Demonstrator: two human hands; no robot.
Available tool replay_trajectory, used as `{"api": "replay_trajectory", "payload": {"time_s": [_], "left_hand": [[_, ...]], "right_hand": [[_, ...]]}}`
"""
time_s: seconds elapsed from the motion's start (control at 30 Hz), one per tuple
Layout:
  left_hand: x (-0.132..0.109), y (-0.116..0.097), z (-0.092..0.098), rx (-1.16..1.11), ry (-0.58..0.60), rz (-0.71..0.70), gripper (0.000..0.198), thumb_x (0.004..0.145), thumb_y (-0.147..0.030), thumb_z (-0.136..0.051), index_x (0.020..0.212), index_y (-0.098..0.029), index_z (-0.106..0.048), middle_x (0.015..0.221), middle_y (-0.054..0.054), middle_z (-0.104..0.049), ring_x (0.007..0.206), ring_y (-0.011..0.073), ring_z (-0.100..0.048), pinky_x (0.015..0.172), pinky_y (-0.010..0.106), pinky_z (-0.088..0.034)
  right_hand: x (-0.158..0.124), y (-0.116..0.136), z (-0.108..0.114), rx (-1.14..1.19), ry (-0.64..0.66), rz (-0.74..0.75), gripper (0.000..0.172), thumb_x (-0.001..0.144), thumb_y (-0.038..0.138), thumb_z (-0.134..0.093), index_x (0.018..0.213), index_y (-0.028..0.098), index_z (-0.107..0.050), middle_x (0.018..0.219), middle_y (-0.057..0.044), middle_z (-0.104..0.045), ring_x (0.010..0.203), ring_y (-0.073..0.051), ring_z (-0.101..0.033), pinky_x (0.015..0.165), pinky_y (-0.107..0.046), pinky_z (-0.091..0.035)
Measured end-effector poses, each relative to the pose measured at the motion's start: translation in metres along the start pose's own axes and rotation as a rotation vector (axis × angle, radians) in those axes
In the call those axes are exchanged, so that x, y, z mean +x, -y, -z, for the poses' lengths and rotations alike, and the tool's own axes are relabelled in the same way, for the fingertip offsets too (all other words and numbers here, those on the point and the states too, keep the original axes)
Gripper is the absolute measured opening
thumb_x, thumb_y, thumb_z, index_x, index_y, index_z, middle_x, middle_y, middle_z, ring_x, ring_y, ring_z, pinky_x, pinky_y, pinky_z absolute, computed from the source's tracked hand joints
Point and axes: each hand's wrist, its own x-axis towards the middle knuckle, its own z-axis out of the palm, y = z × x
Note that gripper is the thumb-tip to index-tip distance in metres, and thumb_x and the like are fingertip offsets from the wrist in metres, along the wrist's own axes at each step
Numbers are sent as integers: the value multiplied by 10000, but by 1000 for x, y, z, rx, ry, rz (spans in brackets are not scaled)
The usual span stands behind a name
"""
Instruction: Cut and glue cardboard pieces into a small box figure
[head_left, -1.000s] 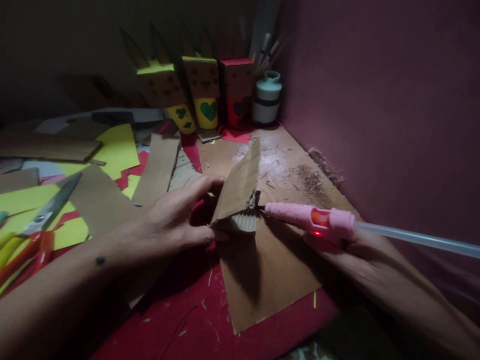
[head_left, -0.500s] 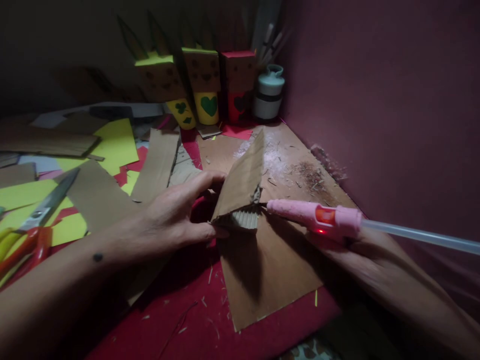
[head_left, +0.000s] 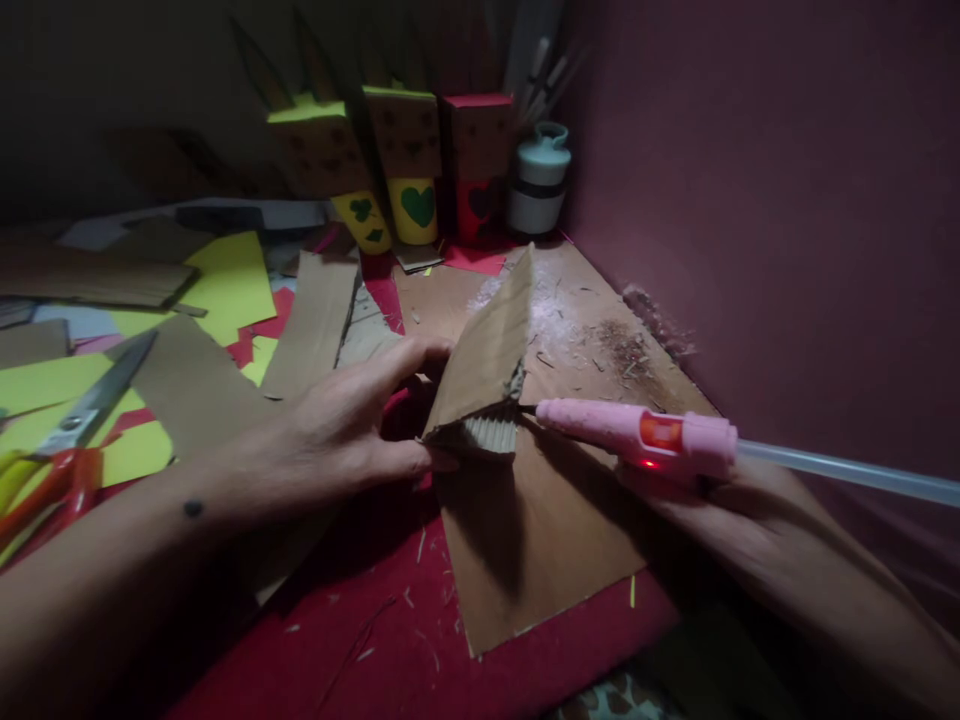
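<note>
My left hand (head_left: 375,420) grips a folded piece of cardboard (head_left: 484,350) by its left side, thumb below and fingers behind. One flap of it leans up at a slant, and ridged corrugation shows at the near end. In my right hand (head_left: 690,510) is a pink hot glue gun (head_left: 637,432) with a red light lit and a clear glue stick (head_left: 847,470) out of its back. The gun's nozzle points left, at or very near the cardboard's right edge. Under the cardboard lies a flat brown board (head_left: 555,560).
Scissors (head_left: 82,430) with red and yellow handles lie among paper and cardboard scraps (head_left: 225,290) at left. Box-headed figures on yellow (head_left: 416,208) and red cups stand at the back, beside a small tank-shaped container (head_left: 540,180). A wall (head_left: 787,200) rises at right.
The glue gun has shifted very slightly to the right, its nozzle still by the cardboard edge. My left hand keeps its hold, and the cardboard's upper flap stands a touch higher in view.
</note>
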Motion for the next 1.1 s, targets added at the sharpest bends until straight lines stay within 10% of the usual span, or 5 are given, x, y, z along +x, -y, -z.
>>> {"api": "replay_trajectory", "payload": {"time_s": [1.1], "left_hand": [[0, -4, 1, -17, -4, -16, 572, 808, -397, -648, 1338, -217, -532, 1117, 19, -657, 941, 211, -609, 760, 302, -507]], "right_hand": [[-7, -1, 3, -40, 30, -26, 352, 956, 385, -560, 1298, 374, -643, 1308, 2, -673, 1297, -300, -555, 1097, -471, -454]]}}
